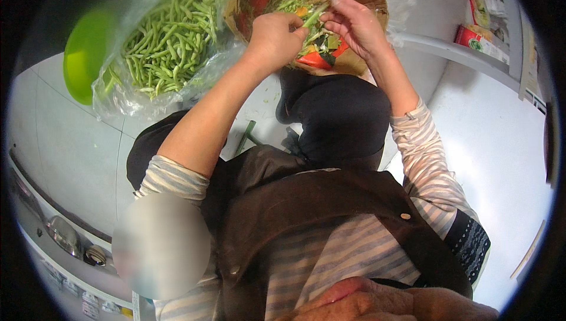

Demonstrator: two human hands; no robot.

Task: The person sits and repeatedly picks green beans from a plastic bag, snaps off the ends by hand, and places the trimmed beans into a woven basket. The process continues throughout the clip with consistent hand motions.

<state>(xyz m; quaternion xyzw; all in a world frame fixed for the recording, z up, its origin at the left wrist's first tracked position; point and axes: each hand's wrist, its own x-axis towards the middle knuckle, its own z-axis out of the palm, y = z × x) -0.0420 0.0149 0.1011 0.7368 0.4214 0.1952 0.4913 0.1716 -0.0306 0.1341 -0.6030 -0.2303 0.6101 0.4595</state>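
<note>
A green bean [316, 14] spans the gap between my two hands, above an open brown paper bag [241, 5] that holds vegetable scraps [325, 42]. My left hand [278, 36] pinches the bean's lower left end between thumb and fingers. At its upper right end, the fingertips of my right hand [353, 24] close on the tip. To the left of the paper bag, a heap of green beans [172, 42] lies in a spread clear plastic bag [106, 95].
A bright green plastic bowl [82, 60] stands left of the plastic bag, partly behind it. My knees, in dark trousers [338, 113], are just below the bags. Shelves with packets [479, 40] are at the upper right. A metal pot [64, 235] sits on a shelf at the lower left.
</note>
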